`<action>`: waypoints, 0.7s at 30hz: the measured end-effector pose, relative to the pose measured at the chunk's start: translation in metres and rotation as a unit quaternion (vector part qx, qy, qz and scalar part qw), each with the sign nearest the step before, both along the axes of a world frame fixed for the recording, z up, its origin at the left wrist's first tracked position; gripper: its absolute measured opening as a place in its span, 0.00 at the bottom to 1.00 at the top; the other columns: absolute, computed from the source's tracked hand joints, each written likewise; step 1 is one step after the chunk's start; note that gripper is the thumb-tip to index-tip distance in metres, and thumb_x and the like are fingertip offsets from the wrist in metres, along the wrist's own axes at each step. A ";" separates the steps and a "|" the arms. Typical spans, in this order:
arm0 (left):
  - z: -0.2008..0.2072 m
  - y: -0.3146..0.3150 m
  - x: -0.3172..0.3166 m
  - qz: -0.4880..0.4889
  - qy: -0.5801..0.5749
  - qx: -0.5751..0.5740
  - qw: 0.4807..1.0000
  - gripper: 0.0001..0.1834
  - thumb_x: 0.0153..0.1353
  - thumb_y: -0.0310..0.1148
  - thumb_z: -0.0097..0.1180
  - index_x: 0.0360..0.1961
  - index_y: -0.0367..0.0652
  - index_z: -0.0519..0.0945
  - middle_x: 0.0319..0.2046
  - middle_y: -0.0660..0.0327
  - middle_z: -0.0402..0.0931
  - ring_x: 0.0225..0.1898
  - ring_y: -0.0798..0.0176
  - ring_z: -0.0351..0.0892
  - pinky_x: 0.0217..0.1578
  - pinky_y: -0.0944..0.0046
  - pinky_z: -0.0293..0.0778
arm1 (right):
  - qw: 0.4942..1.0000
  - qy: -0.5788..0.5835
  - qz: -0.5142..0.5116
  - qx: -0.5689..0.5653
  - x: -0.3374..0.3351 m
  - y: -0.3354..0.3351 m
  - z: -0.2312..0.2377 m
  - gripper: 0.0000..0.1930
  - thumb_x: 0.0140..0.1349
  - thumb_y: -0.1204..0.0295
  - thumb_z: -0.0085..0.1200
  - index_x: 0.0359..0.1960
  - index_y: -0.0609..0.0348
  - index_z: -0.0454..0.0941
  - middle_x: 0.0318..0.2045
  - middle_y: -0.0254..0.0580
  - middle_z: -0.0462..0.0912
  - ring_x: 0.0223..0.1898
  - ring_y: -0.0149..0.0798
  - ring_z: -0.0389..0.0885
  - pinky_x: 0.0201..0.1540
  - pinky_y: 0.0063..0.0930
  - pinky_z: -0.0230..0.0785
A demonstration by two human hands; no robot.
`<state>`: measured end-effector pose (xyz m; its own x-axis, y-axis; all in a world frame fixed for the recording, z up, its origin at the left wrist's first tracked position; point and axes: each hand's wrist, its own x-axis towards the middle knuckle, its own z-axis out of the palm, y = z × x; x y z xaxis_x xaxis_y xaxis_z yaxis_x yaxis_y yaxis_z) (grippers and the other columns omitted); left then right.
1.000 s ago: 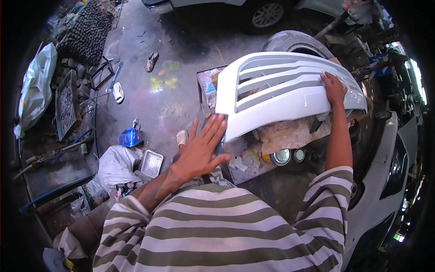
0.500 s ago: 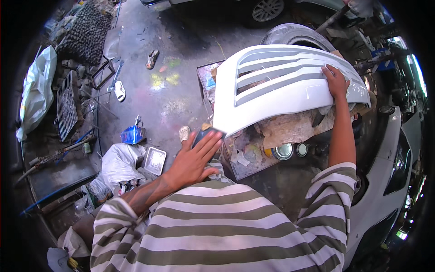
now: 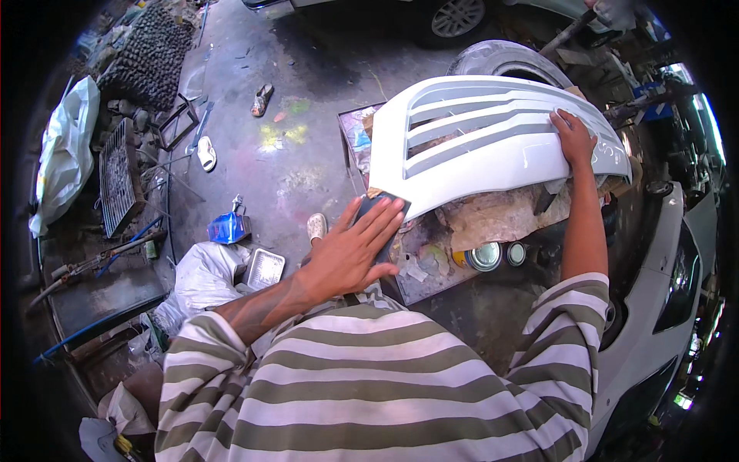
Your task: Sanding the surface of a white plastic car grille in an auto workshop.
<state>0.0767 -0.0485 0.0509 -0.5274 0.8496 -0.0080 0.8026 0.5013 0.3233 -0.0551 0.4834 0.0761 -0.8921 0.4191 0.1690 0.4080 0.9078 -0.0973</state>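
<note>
A curved white vehicle front panel (image 3: 462, 175) with grey slatted openings rests on a low work table. My left hand (image 3: 346, 258) lies with outstretched fingers over a dark sheet of sandpaper (image 3: 403, 206), holding it at the panel's near left corner. Something tan pokes out past the sheet's upper edge. Toward the panel's right side, my right hand (image 3: 574, 140) grips the panel, with its fingers bent over the slats. The palm hides its exact contact.
Under the panel stands a table (image 3: 431, 286) with stained paper and open cans (image 3: 485, 256). A tyre (image 3: 500, 58) lies behind it, and a white car (image 3: 643, 296) stands at right. Left are a blue container (image 3: 229, 229), a metal tray (image 3: 265, 269), a white sack (image 3: 204, 269) and scrap.
My left hand and the sandpaper have moved right and slightly up along the panel's near left corner. My right hand keeps its place on the panel.
</note>
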 end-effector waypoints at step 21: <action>-0.011 0.029 -0.016 0.171 -0.056 0.118 0.977 0.54 0.67 0.66 0.44 0.74 0.26 0.49 0.76 0.38 0.44 0.78 0.40 0.41 0.73 0.35 0.34 | 1.000 0.009 0.000 -0.028 0.001 -0.002 0.003 0.32 0.61 0.36 0.51 0.59 0.41 0.82 0.62 0.46 0.78 0.68 0.50 0.69 0.71 0.73 0.28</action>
